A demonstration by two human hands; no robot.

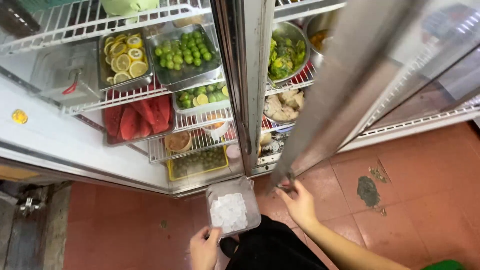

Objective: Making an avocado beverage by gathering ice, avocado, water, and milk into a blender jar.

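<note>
My left hand (204, 248) grips the near edge of a clear plastic tub (250, 191) with white ice cubes (228, 211) in it, held low in front of an open glass-door fridge. My right hand (299, 202) rests at the bottom corner of the fridge's swung-out glass door (350, 85), fingers on its lower metal edge. Dark clothing (272, 247) shows below between my arms.
Wire shelves hold metal trays of lemon slices (124, 57), small green limes (184, 50), watermelon pieces (140, 117), a bowl of greens (286, 55) and pale food (284, 106). A yellow crate (197, 162) sits lowest. Red floor tiles (415, 190) lie to the right.
</note>
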